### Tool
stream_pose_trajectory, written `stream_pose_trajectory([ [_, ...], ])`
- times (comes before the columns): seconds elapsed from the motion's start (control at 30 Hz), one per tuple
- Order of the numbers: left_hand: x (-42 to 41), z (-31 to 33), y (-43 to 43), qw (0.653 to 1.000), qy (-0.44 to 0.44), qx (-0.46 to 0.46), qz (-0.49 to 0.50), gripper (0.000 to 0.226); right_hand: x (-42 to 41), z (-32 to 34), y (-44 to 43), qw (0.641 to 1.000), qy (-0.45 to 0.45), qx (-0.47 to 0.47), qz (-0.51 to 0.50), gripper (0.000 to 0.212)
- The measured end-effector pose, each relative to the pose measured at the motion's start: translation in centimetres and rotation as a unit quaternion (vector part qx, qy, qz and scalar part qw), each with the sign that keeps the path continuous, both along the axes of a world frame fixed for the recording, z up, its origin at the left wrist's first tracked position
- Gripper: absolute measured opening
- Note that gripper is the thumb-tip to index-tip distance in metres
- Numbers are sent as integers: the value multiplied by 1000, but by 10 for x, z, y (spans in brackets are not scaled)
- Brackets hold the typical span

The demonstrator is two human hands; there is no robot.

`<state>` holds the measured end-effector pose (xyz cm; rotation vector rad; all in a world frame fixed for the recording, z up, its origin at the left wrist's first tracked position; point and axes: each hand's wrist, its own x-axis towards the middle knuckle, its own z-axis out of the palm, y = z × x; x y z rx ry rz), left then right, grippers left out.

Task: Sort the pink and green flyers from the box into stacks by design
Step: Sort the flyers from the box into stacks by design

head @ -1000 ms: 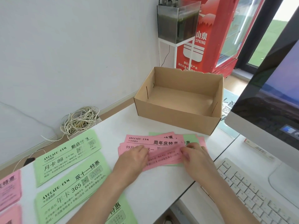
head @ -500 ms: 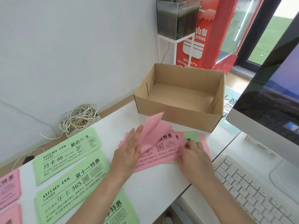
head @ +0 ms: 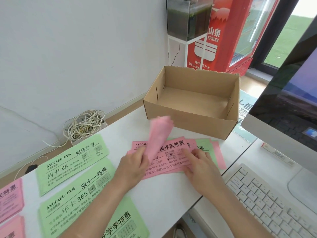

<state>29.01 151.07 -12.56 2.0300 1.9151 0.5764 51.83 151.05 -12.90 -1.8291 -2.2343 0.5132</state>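
Head view: left hand (head: 132, 167) pinches one pink flyer (head: 158, 134), raised higher than 0.5 s ago.
Right hand (head: 200, 166), fingers flat, presses the pile (head: 173, 146) at frame centre, box (head: 188, 121) just above; bare desk (head: 163, 194) below.

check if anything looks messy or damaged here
The flyer pile under the right hand lies fanned and crooked, pink and green mixed. The left hand holds a pink flyer. The cardboard box has a ragged, torn far rim.

Pink flyers (head: 173, 146): thin matt paper; lifted pink flyer (head: 158, 133) curls limp. Green flyers (head: 73, 158): same matt paper. Box (head: 188, 121): brown matt cardboard, far rim ragged. Table (head: 163, 191): smooth white, faint sheen. Keyboard (head: 267, 201): white plastic. Monitor screen (head: 295, 103): glossy. Tank (head: 187, 19): clear glass.
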Motion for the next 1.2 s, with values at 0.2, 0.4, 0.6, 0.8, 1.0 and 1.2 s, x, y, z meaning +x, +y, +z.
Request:
stream_pose_trajectory([
  [0.2, 2, -1, -6, 996, -77, 32, 30, 62, -6, 3, 8, 995, 73, -19, -68, 46],
  [0.4, 3, -6, -8, 982, 141, 3, -123, 64, -16, 19, 19, 890, 367, -187, -197, 44],
  [0.6, 7, 2, -8, 998, 38, 40, -37, 64, -18, 26, 17, 891, 396, -173, -139, 36],
  [0.8, 0, -6, -8, 997, -44, 58, -19, 59, 1, 2, -2, 999, 14, 16, -48, 50],
  [1.0, 4, 1, -13, 987, 125, -16, -103, 77, -16, 1, -14, 995, -88, 38, 21, 55],
  [1.2, -9, 1, -3, 996, -60, -56, 32, 59, -29, 4, -18, 997, 49, -9, 66, 65],
])
